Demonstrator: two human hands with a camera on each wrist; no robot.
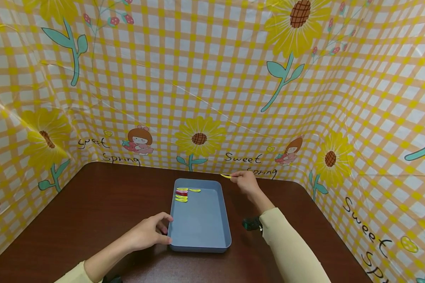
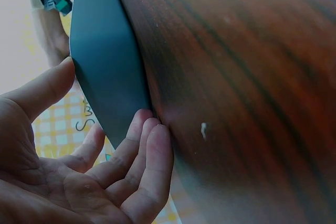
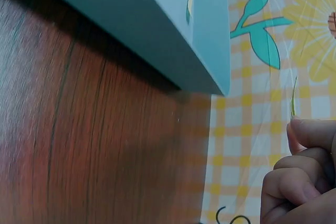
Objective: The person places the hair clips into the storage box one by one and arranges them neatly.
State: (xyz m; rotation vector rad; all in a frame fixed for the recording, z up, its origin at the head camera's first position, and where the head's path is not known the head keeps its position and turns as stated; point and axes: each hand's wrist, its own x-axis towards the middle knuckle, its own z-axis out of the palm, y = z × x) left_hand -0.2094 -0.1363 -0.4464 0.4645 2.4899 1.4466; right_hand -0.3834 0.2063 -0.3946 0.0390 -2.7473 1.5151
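A blue-grey rectangular tray (image 1: 200,224) lies on the table. Near its far left corner, several snap hair clips (image 1: 182,197) in yellow, pink and red form a column. One more yellow hair clip (image 1: 194,190) lies to the right of the top one. My left hand (image 1: 150,232) rests against the tray's left side, thumb and index fingertip at the rim. In the left wrist view, other fingertips (image 2: 159,140) meet the low edge of the outer wall (image 2: 107,51). Beyond the tray's far right corner, my right hand (image 1: 247,182) pinches a yellow hair clip (image 1: 225,176) by one end, its other end pointing left.
The dark wood-grain table (image 1: 127,192) runs back to a checked, sunflower-printed cloth (image 1: 198,90) that hangs at the back and both sides. A dark device (image 1: 251,224) is strapped at the right wrist, beside the tray's right side.
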